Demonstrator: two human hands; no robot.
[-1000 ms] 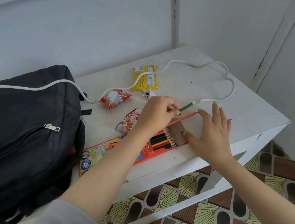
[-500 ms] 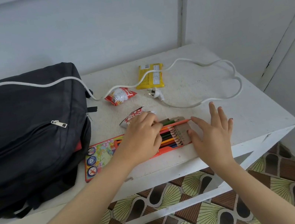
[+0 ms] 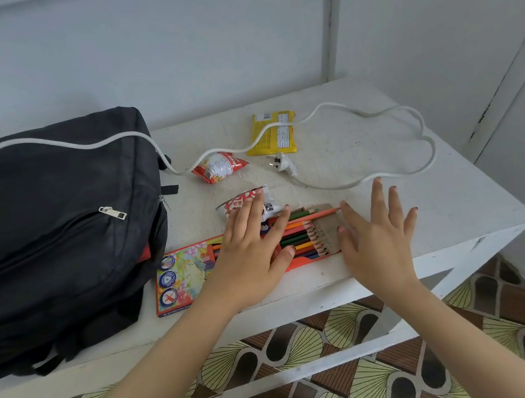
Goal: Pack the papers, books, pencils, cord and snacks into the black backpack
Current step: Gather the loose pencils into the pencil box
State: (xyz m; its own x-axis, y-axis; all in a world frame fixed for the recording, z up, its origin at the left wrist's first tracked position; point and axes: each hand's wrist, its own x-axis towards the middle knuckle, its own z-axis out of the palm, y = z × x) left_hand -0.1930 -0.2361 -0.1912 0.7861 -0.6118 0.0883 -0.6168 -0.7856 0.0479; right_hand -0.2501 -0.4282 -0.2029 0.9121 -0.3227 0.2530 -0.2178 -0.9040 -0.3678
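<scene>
Open pencil box (image 3: pixel 187 274) flat along the table's (image 3: pixel 456 201) front edge, coloured pencils (image 3: pixel 306 238) showing at its right end. Left hand (image 3: pixel 252 252) laid across them, fingers straight, gripping nothing. Right hand (image 3: pixel 378 235) at the box's flap, fingers spread wide, holding nothing. Behind: 2 red snack packets (image 3: pixel 219 167), 1 yellow snack packet (image 3: pixel 273 134), and a white cord (image 3: pixel 432 149) looping toward the right edge. Black backpack (image 3: pixel 51 234) on the left end, the cord draped over it.
</scene>
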